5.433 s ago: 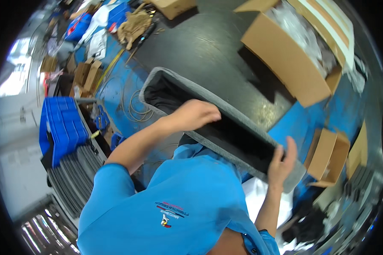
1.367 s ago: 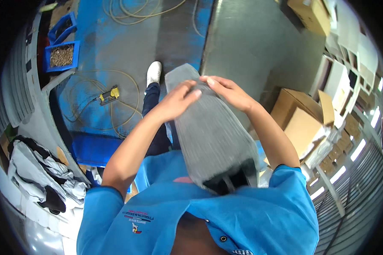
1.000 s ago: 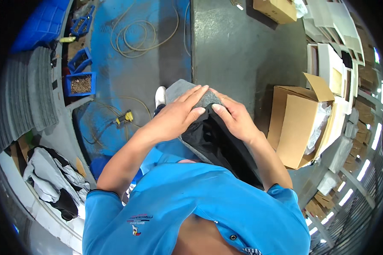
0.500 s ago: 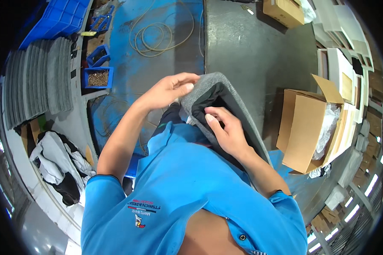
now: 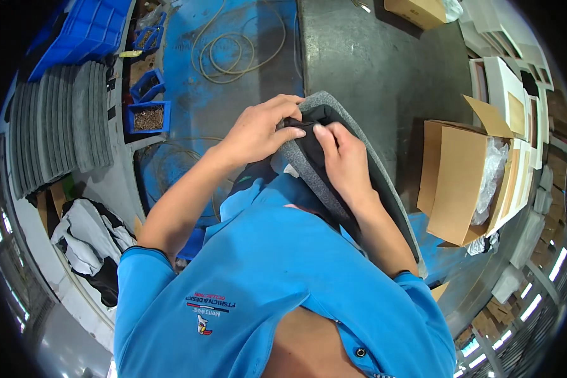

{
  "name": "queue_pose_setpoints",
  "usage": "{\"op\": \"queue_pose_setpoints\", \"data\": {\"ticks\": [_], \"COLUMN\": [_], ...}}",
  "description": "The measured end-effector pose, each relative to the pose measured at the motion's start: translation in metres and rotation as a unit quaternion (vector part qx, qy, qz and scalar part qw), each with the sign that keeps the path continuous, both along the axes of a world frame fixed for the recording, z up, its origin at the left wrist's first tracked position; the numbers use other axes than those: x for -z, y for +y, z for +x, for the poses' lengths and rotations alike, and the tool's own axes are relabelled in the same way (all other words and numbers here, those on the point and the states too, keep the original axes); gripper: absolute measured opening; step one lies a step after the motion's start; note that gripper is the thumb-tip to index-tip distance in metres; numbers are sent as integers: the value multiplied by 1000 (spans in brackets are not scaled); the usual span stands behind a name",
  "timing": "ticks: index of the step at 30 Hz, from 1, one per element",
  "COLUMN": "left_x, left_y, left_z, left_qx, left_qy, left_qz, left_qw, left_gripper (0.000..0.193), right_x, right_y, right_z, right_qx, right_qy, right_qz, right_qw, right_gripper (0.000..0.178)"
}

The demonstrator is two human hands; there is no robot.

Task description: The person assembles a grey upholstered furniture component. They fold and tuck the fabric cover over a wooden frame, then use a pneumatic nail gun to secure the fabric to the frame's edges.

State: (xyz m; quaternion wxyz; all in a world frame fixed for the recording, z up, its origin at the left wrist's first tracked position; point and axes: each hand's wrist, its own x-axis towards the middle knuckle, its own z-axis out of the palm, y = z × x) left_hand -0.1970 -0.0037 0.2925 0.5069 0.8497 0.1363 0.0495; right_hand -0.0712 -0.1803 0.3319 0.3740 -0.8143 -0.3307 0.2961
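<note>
A long grey fabric-covered piece [image 5: 373, 146] with a raised rim and a rounded far end slants in front of my body. Black cloth [image 5: 313, 146] lines its hollow inside. At that far end my left hand [image 5: 258, 131] is closed over the rim, thumb and fingers pinching the edge of the black cloth. My right hand [image 5: 346, 165] reaches into the hollow, its thumb and bent fingers closed on the same cloth just beside the left thumb. The right forearm lies along the inside of the piece, whose near end passes beside my right sleeve.
Left, a bench carries stacked grey panels [image 5: 60, 123], a blue crate [image 5: 91, 31], small blue bins of hardware [image 5: 148, 118] and a white-and-black garment [image 5: 85, 233]. An open cardboard box [image 5: 453, 179] stands right. A coiled hose [image 5: 233, 60] lies on the blue floor beside a dark surface [image 5: 384, 69].
My left hand has gone from the outer edge, fingers loose, to pinching the black cloth. My right hand has moved forward beside it. The grey piece has turned slightly.
</note>
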Motion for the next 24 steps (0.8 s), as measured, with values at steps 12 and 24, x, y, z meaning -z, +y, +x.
{"op": "queue_pose_setpoints", "data": {"ticks": [12, 24], "left_x": [26, 5], "left_y": [-6, 8], "left_z": [-18, 1], "left_qx": [31, 78], "left_qy": [50, 115], "left_qz": [-216, -111], "left_qw": [975, 984], "left_gripper": [69, 70], "right_x": [140, 92], "right_y": [-83, -17], "right_z": [-7, -20], "right_qx": [-65, 164], "right_qy": [78, 382], "right_qz": [-312, 6], "right_qw": [945, 909], "right_gripper": [44, 40]}}
